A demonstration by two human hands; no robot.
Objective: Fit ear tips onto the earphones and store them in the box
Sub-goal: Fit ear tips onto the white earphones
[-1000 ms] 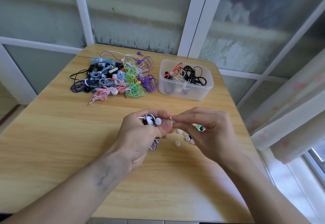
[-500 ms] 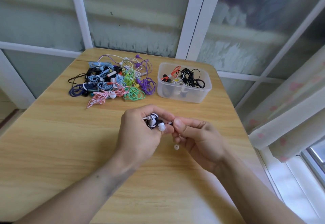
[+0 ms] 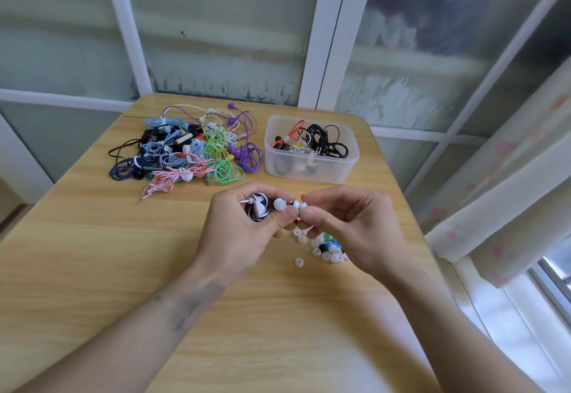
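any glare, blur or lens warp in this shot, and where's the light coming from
Head view: daylight enters from the window at right, washing out the table's near-right corner; wide-angle warp bows the window frames; the ear tips by the right hand look soft, small details unclear.

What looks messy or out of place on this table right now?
The loose ear tips lie scattered on the table under the right hand, one stray tip apart from them. The earphone pile is tangled. No damage shows.

A coiled black-and-white earphone (image 3: 258, 209) held above the table's middle; loose ear tips (image 3: 321, 249) beneath; clear box (image 3: 310, 149) near the far right corner.
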